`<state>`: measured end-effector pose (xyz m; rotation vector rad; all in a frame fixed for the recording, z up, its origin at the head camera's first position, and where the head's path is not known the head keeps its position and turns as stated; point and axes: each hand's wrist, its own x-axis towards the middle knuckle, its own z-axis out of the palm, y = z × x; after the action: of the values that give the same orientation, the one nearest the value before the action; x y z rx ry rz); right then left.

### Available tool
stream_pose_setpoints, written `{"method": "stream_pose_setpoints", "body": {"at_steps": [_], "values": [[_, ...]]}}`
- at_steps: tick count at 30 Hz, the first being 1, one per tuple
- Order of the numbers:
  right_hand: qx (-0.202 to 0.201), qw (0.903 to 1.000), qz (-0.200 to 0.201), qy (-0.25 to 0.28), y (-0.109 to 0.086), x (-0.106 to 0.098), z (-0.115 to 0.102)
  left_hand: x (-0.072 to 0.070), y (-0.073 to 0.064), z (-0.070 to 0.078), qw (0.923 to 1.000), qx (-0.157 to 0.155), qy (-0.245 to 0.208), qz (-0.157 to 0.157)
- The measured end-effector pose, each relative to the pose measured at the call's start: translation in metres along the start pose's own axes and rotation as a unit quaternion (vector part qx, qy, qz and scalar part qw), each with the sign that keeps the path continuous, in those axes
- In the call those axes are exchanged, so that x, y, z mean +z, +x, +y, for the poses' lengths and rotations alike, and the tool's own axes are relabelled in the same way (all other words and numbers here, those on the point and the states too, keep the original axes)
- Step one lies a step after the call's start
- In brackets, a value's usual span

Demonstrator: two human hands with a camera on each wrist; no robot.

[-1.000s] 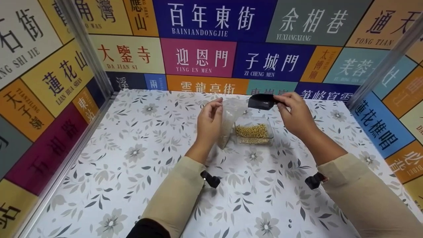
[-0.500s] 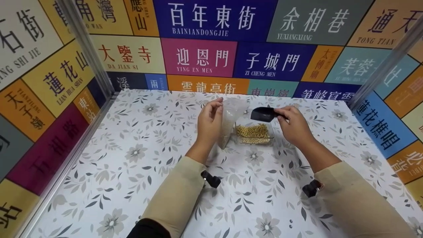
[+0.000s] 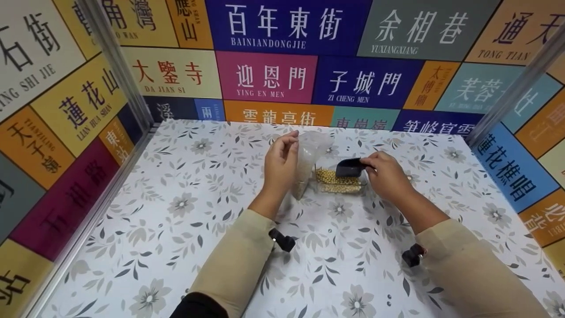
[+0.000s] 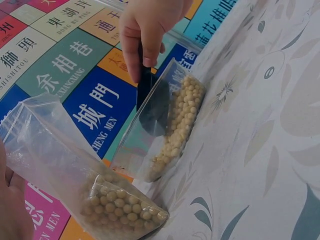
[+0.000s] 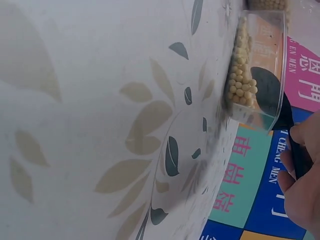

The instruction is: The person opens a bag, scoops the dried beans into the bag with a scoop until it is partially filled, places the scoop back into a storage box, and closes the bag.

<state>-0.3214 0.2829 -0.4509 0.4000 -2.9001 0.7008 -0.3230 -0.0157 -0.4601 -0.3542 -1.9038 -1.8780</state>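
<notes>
My left hand [image 3: 281,161] holds a clear plastic bag [image 3: 312,145] upright by its upper side. In the left wrist view, round yellow beans, like soybeans [image 4: 117,205], fill the bag's lower part, and its top gapes. My right hand [image 3: 388,176] grips the handle of a black scoop [image 3: 348,168]. The scoop's blade dips inside a clear rectangular container [image 4: 125,150], down at the beans [image 4: 182,110] there. These beans lie heaped toward the container's bottom. Bag and container stand side by side, the bag on the left.
A white tablecloth [image 3: 176,247] with grey flowers and leaves covers the table. Behind it rises a wall panel [image 3: 265,79] of coloured street-name signs, with similar panels on both sides. Metal posts [image 3: 128,75] stand at the corners.
My right hand has lowered the scoop from above and behind the container down into it among the beans. My left hand and the bag have stayed in place.
</notes>
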Motion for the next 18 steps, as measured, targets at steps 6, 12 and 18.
{"method": "stream_pose_setpoints", "body": {"at_steps": [6, 12, 18], "values": [[-0.045, 0.9968, 0.013, -0.064, 0.0, 0.004, -0.008, 0.0, 0.0, 0.0, 1.0, 0.002, 0.0, 0.001], [-0.046, 0.9955, 0.01, -0.082, 0.003, 0.004, -0.017, -0.001, 0.0, 0.001, 0.9999, 0.009, 0.012, 0.003], [-0.027, 0.9972, -0.021, -0.066, 0.01, 0.005, -0.015, -0.001, 0.0, 0.002, 1.0, 0.003, 0.006, 0.001]]}}
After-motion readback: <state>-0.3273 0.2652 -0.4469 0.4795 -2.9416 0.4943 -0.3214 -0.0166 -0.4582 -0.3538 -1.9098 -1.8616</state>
